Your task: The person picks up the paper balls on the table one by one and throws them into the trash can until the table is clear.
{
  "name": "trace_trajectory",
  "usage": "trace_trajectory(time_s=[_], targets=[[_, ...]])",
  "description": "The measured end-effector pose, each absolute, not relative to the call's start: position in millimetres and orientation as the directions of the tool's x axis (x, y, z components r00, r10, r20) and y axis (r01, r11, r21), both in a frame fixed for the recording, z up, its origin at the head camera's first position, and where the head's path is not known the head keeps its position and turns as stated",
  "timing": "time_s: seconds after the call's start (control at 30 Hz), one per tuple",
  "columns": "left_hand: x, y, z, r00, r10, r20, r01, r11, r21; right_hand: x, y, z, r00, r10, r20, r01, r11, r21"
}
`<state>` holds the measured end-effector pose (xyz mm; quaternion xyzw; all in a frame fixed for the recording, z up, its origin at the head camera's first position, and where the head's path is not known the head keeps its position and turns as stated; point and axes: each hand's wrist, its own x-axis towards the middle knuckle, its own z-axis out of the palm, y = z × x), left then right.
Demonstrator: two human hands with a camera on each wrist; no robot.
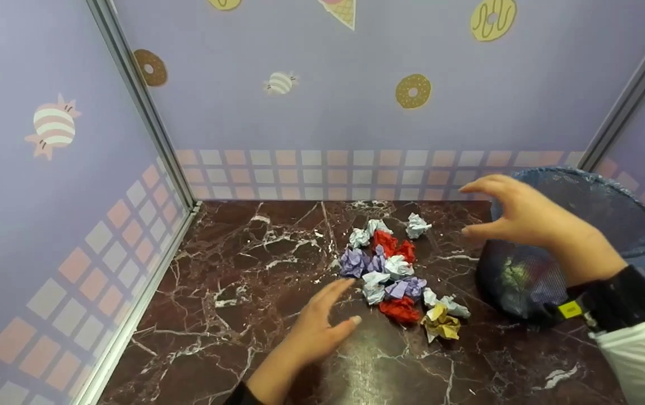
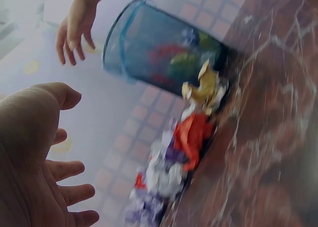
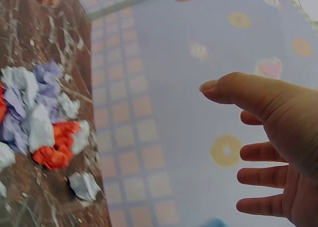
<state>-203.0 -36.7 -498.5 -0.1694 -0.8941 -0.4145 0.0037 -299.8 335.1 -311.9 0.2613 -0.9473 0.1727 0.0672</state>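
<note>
Currently, both hands are empty. The left hand point(image 1: 314, 329) hovers low over the marble tabletop point(image 1: 232, 292) with fingers released and loosely spread, its fingertips just beside the near edge of the pile of crumpled paper balls point(image 1: 395, 270). The right hand point(image 1: 516, 214) is raised above the rim of the blue mesh wastebasket point(image 1: 631, 214), fingers relaxed and slightly curved, grasping nothing; the right wrist view confirms an empty palm.

The pile lies at the centre of the tabletop, between the left hand and the wastebasket. It includes purple, pale blue and red balls, with a yellow paper ball point(image 1: 440, 325) at its near right edge and one pale blue ball point(image 1: 416, 225) slightly apart at the far side. The wastebasket stands at the right of the pile, and the left wrist view shows coloured paper already inside it.

Hazards, as judged from this position:
- The balls are light and touch one another; a broad sweep of the left hand would likely scatter several instead of securing one.
- A loose pinch on crumpled paper may release it short of the rim.
- The right forearm is near the wastebasket; contact could tip or shift it.
</note>
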Motion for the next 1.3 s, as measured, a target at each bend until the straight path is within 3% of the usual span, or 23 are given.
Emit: trace_trajectory(time_s=[0.37,0.73,0.87,1.3], targets=[[-201,-101,-504,-0.962,0.146,0.229,0.269,0.627,0.731,-285,307,-405,-0.835,-0.543,0.092,-0.542,0.783,-0.304],[-183,-132,-505,-0.973,0.074,0.221,0.223,0.562,0.796,-262,292,-509,-0.870,-0.471,0.150,-0.491,0.858,-0.154],[-180,-138,-506,-0.974,0.056,0.217,0.211,0.562,0.800,-253,288,-531,-0.869,-0.462,0.174,-0.486,0.864,-0.134],[-174,-147,-507,-0.975,-0.007,0.222,0.181,0.556,0.811,-243,268,-568,-0.845,-0.502,0.184,-0.533,0.818,-0.215]])
